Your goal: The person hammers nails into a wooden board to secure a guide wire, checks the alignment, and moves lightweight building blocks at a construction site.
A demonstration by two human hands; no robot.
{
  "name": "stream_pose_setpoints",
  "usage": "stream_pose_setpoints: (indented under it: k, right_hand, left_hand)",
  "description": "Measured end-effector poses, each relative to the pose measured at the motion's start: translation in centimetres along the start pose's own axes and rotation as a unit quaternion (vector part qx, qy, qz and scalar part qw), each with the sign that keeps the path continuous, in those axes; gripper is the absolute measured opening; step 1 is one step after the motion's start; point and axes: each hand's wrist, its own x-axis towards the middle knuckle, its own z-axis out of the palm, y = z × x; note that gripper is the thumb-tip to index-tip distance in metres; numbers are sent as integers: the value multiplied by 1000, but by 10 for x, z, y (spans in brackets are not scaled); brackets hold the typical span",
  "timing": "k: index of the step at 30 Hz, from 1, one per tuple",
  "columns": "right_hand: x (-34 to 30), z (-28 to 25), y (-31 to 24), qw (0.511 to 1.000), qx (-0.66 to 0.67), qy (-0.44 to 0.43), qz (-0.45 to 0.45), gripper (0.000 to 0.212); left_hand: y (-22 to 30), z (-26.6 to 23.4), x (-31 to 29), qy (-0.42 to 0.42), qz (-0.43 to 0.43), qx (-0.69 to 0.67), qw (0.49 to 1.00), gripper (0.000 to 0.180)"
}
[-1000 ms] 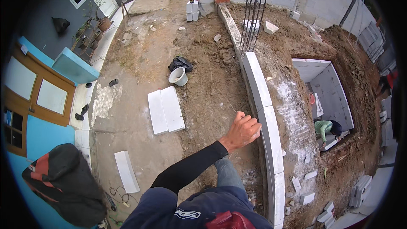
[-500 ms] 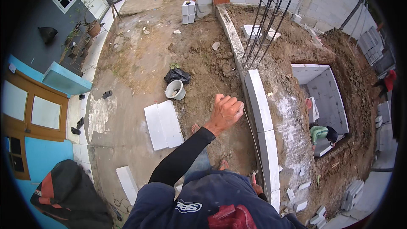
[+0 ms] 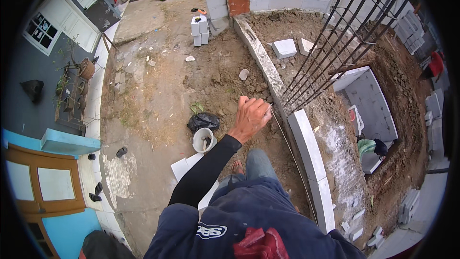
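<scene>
My left hand (image 3: 251,119) is closed in a pinch on a thin string (image 3: 291,151), held out in front of my body. From my fingers the string runs taut back toward me, along the left side of a row of white blocks (image 3: 307,145). These blocks sit end to end on the low foundation wall (image 3: 256,45). My right hand is out of sight behind my body and shirt. Left of my hand stands a pale bucket (image 3: 198,138) with a tool in it, beside a black plastic bag (image 3: 203,121).
A rebar column cage (image 3: 335,45) leans above the wall ahead. To the right, a block-lined pit (image 3: 376,93) holds a bent-over person in green (image 3: 366,147). White slabs (image 3: 181,167) lie by my left arm. Small stacked blocks (image 3: 200,31) stand farther ahead.
I have moved forward along the wall, my left hand still holding the string. My right hand, seen low beside the blocks before, has gone out of view.
</scene>
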Motion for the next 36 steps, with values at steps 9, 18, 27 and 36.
stream_pose_setpoints:
  k: [9, 18, 27, 36]
  right_hand:
    - [151, 67, -68, 997, -69, -31, 31, 69]
    - [266, 13, -321, 999, 1, -16, 43, 61]
    - [357, -26, -512, 984, 162, 72, 13, 54]
    - [415, 57, -611, 937, 182, 165, 248, 63]
  left_hand:
    - [-169, 29, 114, 6, 5, -12, 1000, 6]
    - [-416, 38, 300, -60, 61, 34, 996, 8]
    - [-585, 72, 472, -64, 76, 44, 994, 14]
    - [-738, 136, 570, -54, 49, -115, 991, 11]
